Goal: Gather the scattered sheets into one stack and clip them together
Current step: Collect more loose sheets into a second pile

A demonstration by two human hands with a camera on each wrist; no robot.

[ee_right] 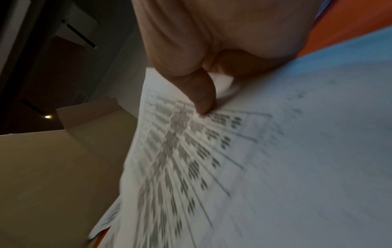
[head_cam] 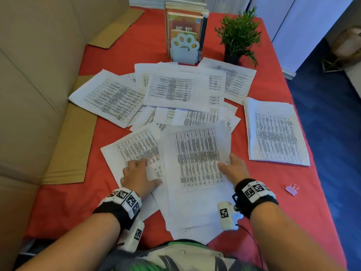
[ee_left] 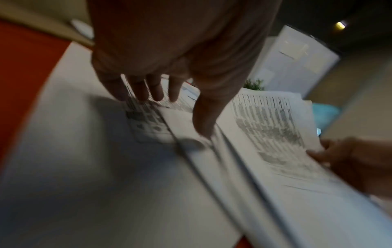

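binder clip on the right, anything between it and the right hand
Nothing visible. Only bare red tablecloth lies between the right hand and the pink binder clip, but that hand is pinching a printed sheet.

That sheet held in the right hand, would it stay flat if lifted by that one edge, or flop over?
The sheet would probably flop: the right hand pinches only its right edge, and in the left wrist view it already bows upward. It looks thin and light, since print shows through faintly. It likely slides easily over the other sheets beneath.
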